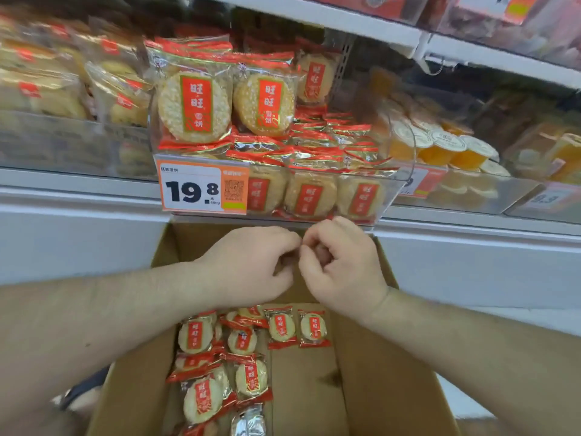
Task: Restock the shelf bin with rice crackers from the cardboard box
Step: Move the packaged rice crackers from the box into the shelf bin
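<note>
A clear shelf bin (396, 190) with an orange 19.8 price tag (201, 187) holds many rice cracker packs (195, 105), some upright at the back and others stacked in front. Below it stands an open cardboard box (371, 372) with several cracker packs (201, 398) lying loose on its left side. My left hand (251, 265) and my right hand (339, 269) hover side by side over the far end of the box, just under the bin's front. The fingers of both are curled inward and nearly touch. I see no pack in either hand.
Left of the bin sit other bins of pale wrapped snacks (47, 83). To the right are orange jelly cups (446, 146). A white shelf edge (314, 14) runs above. A dark shoe (81, 391) shows on the floor left of the box.
</note>
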